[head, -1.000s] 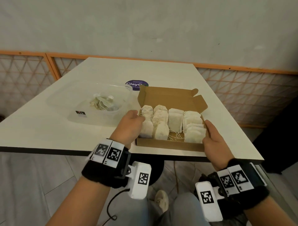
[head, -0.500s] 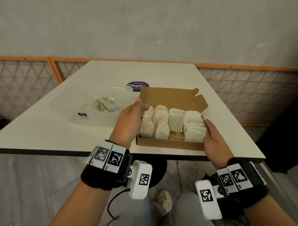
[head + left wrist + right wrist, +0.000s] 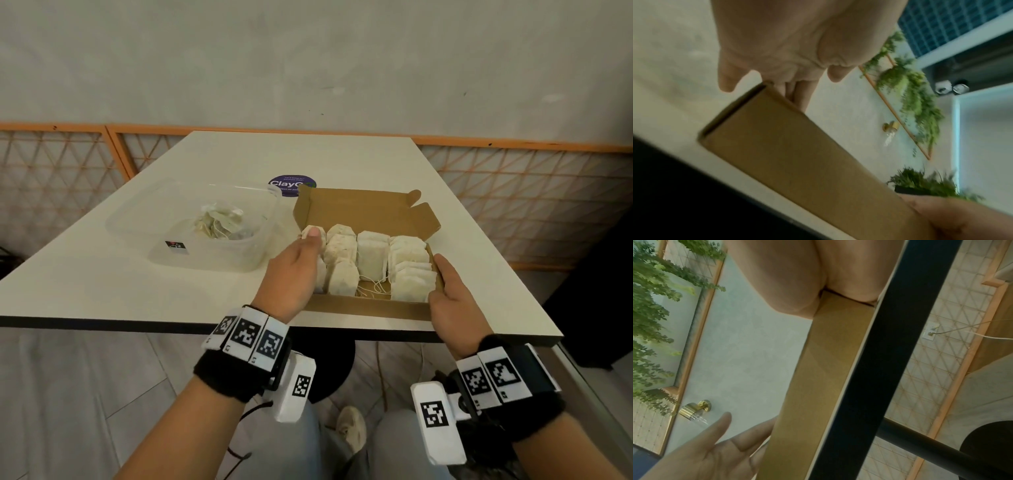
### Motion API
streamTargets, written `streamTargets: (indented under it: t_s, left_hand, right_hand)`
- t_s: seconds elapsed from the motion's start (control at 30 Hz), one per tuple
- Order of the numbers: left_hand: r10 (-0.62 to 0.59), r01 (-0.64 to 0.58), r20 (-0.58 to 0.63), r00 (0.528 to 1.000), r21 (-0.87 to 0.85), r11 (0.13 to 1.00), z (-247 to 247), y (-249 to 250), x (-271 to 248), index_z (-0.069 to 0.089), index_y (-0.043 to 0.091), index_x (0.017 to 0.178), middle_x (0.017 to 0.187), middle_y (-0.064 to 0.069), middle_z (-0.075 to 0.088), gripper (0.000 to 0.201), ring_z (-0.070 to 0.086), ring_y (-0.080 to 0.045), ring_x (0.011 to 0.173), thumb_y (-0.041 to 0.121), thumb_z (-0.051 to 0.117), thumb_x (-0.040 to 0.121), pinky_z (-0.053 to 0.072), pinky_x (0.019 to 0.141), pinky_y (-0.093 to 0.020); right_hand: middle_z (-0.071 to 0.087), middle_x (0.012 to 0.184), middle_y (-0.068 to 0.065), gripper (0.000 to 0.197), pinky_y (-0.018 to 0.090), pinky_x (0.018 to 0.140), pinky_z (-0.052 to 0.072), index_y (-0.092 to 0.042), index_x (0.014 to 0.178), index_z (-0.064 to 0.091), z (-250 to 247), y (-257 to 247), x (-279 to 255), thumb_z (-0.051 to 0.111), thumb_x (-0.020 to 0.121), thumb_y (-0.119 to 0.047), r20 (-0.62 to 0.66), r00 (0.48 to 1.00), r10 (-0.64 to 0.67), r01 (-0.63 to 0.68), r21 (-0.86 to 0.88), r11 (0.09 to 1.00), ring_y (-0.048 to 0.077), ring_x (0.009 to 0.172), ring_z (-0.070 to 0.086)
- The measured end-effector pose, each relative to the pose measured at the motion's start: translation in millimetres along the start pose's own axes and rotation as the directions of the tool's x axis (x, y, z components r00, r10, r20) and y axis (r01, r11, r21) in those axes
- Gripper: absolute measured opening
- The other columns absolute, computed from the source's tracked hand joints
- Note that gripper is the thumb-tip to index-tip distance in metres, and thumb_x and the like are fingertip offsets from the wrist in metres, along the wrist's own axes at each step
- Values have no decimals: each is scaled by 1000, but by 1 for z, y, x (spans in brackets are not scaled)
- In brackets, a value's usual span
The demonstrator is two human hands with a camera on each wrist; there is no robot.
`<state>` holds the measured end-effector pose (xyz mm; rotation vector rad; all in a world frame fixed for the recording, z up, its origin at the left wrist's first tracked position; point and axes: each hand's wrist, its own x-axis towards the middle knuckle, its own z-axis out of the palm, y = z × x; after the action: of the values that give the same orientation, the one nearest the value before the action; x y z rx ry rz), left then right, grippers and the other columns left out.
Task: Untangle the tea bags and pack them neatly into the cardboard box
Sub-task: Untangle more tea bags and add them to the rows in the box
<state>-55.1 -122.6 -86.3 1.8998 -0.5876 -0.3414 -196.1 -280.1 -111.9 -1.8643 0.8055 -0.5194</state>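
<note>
The open cardboard box (image 3: 359, 306) sits near the table's front edge, its lid (image 3: 359, 212) standing up at the back. Tea bags (image 3: 371, 253) fill it in neat rows, and loose strings lie near the front wall. My left hand (image 3: 291, 270) lies over the box's left row, fingers straight, with the thumb on the back-left bag. In the left wrist view the fingers (image 3: 797, 95) reach past the box wall (image 3: 797, 154). My right hand (image 3: 448, 294) rests against the box's front right corner, thumb along the right wall. A clear plastic tub (image 3: 191, 253) holds tangled tea bags (image 3: 219, 222).
The tub stands on the white table (image 3: 102, 281), left of the box. A round purple sticker (image 3: 291, 185) lies behind the box. The table's dark front edge (image 3: 890, 353) runs just below the box. An orange-framed lattice screen (image 3: 513, 205) lines the wall.
My left hand lifted from the box's left wall and moved over the left row of tea bags. The right hand stayed at the front right corner.
</note>
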Motion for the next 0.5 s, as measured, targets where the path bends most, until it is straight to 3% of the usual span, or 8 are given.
streamTargets:
  t_s: [0.1,0.17,0.23,0.27,0.37,0.43,0.5]
  left_hand:
    - [70,-70,12,997,30,997,-1,0,-7,72,20,98,105,4,65,54,56,-5,96,46,25,101,36,80,-12]
    - [70,-78,-108,992,-70,995,-4,-1,-7,71,17,97,105,7,59,43,54,1,97,37,33,102,33,74,-5]
    - [25,-61,-215,976,-163,985,-8,-3,-3,66,16,103,109,8,54,36,49,-6,108,31,33,102,31,84,-13]
    - [-29,-16,-213,977,-203,979,-9,-3,0,62,17,108,111,7,54,35,46,-10,112,32,31,103,28,89,-18]
    - [-263,224,-62,963,-364,904,-9,-1,11,49,15,134,126,-1,49,51,45,-17,119,46,24,102,31,100,-29]
    - [-349,341,86,933,-517,785,-12,0,20,44,16,139,119,-5,49,61,51,-18,105,57,24,98,40,95,-34]
    - [-334,386,199,921,-569,726,-17,1,29,42,20,141,125,-11,54,67,56,-22,104,64,22,95,48,83,-37]
  right_hand:
    - [31,150,2,58,3,88,18,-13,148,20,0,0,0,32,94,4,-9,1000,-1,1,2,1000,8,129,30]
    - [30,150,1,58,5,90,18,-13,148,20,0,0,-1,32,93,5,-7,1000,-2,2,9,1000,9,131,30]
    - [31,150,1,58,5,91,19,-14,147,20,0,-1,-1,31,93,5,-2,1000,-8,8,9,1000,6,127,30]
    - [31,149,1,58,4,90,19,-14,147,20,0,0,-1,32,93,5,-1,1000,-12,12,9,1000,3,122,30]
    - [32,147,0,58,5,90,20,-13,147,20,0,1,0,32,93,5,2,1000,-18,18,11,1000,3,121,30]
    - [32,145,-3,57,7,93,20,-13,147,20,0,1,-1,32,94,4,11,1000,-24,24,6,1000,5,125,31]
    - [35,133,-9,57,5,89,21,-14,146,21,0,-1,-1,31,94,6,16,999,-30,29,16,999,2,117,31]
